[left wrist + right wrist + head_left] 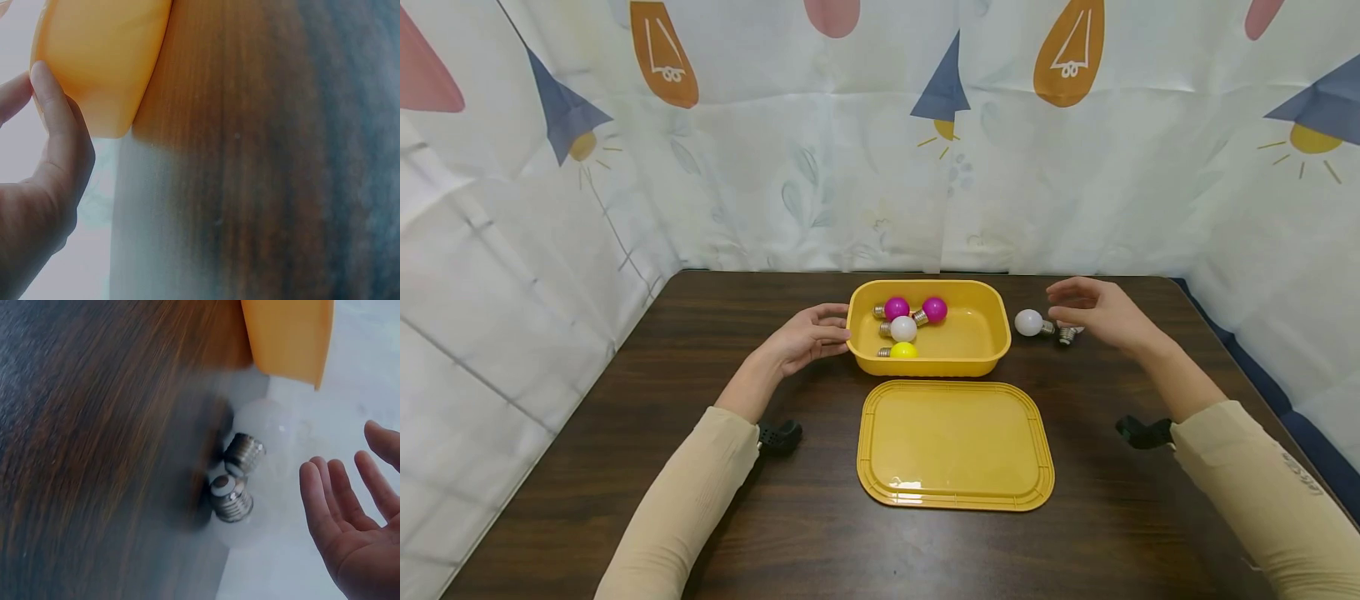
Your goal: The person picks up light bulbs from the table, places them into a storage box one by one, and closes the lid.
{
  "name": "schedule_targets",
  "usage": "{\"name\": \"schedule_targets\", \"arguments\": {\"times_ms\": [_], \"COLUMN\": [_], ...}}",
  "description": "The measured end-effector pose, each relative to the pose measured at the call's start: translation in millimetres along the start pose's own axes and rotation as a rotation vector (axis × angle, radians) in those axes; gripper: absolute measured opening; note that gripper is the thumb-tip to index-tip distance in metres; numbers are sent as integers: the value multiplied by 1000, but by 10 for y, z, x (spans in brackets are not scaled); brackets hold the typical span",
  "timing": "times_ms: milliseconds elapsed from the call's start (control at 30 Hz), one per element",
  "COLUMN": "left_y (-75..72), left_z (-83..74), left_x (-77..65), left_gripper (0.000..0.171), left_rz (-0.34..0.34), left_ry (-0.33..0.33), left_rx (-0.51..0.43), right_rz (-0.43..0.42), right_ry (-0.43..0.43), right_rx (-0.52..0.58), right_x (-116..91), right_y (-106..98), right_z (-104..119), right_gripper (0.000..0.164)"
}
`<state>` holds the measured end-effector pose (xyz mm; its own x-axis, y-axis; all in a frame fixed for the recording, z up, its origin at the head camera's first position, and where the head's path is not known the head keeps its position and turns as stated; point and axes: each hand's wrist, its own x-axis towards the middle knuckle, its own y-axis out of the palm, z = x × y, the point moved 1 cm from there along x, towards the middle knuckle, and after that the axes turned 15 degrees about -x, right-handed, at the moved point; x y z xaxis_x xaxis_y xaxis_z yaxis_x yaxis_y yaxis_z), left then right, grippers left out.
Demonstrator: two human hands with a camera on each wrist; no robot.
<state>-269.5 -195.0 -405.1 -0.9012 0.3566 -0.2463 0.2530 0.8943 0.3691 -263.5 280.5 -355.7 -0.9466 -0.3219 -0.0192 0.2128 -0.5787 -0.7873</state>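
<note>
A yellow plastic box (985,360) holds two magenta light bulbs (934,310), a white bulb (903,328) and a yellow bulb (903,351). The fingers of my left hand (811,337) touch the box's left end; the left wrist view shows fingertips against its rim. My right hand (1101,312) hovers with loosely bent fingers and nothing in them, just over two bulbs to the right of the box. One is a white bulb (1028,322) on its side. Of the other bulb (1066,335), mostly the metal screw base shows; the hand covers the rest in the head view.
A flat yellow lid (955,446) lies on the dark wooden table (820,517) in front of the box. Behind the table hangs a white printed curtain (865,167). A dark strap device (1144,432) sits on each wrist.
</note>
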Motion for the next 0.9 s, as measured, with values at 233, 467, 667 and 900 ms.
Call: {"name": "schedule_targets", "arguments": {"times_ms": [233,467,667,900], "left_y": [-5,-13,-5,4], "left_z": [-1,2,0,-4], "left_x": [4,11,9,1], "left_gripper": [59,60,60,60], "left_rz": [3,3,-4,-9], "left_ry": [-2,-3,-3,-3], "left_rx": [-8,-11,-5,-2], "right_rz": [-5,-20,-56,-84], "right_ry": [44,84,85,105], "right_rx": [44,103,136,159], "right_x": [-25,-46,-57,-60], "right_y": [-34,-64,-72,-81], "right_z": [-140,-225,-311,-420], "right_gripper": [56,63,62,61]}}
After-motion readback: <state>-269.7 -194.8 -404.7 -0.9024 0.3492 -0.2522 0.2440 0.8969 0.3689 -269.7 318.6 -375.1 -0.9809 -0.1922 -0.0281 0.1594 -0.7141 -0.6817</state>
